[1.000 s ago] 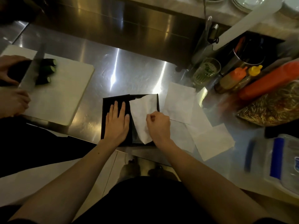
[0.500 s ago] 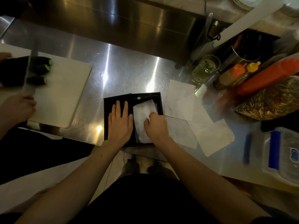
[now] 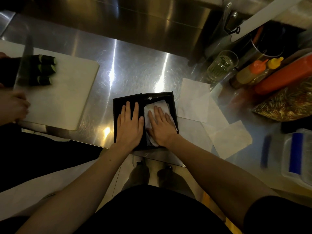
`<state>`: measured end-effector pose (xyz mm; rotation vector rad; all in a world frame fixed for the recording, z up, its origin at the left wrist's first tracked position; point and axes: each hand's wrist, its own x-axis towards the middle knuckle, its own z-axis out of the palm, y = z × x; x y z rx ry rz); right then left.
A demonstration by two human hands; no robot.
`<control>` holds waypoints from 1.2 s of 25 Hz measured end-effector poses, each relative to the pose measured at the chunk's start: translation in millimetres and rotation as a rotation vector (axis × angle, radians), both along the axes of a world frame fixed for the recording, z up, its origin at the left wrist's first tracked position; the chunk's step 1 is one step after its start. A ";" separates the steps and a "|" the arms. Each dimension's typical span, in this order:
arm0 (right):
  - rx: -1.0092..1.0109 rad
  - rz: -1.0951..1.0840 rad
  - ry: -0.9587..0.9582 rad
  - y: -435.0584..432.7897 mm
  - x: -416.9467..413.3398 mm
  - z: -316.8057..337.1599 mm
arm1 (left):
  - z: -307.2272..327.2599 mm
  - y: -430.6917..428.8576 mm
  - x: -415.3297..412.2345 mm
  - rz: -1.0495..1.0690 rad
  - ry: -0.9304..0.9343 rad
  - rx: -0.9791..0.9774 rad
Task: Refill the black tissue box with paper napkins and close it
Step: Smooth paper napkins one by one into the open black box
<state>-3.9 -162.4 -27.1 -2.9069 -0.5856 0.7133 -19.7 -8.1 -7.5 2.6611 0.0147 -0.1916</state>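
Note:
The black tissue box [image 3: 172, 102] lies open at the near edge of the steel counter, its lid flap [image 3: 120, 105] folded out to the left. My left hand [image 3: 130, 123] rests flat on that flap, fingers apart. My right hand [image 3: 161, 125] lies flat, palm down, pressing a white paper napkin [image 3: 160, 105] into the box's right half. Several more loose napkins [image 3: 194, 97] lie spread on the counter right of the box.
A white cutting board [image 3: 67, 92] with dark cucumber pieces [image 3: 45, 70] lies at left, where another person's hand [image 3: 11, 107] and a knife [image 3: 25, 61] work. A glass [image 3: 221, 65], squeeze bottles [image 3: 253, 71], a snack bag [image 3: 285, 103] and a plastic container [image 3: 297, 157] crowd the right.
My right hand pushed the raised napkin down into the box and has opened from a pinch to a flat palm on it. My left hand stayed on the flap.

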 end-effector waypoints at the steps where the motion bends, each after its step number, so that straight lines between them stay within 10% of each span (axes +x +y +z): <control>1: -0.005 -0.001 0.023 0.5 1.5 -1.4 | -0.3 0.2 -0.2 0.000 0.000 0.006; 8: 0.133 -0.088 0.026 2.6 -0.3 3.9 | -5.3 2.8 -1.1 -0.002 0.006 0.012; 13: 0.530 -0.125 -0.347 -13.9 -4.5 40.3 | -10.8 3.5 -3.5 0.003 -0.029 -0.008; 18: 0.702 -0.722 -0.409 -59.6 20.2 46.0 | -10.6 -3.8 -4.4 0.040 -0.036 -0.019; 30: 0.290 -1.124 -0.270 -111.2 85.1 1.6 | -10.7 -3.3 -4.9 0.039 -0.034 0.018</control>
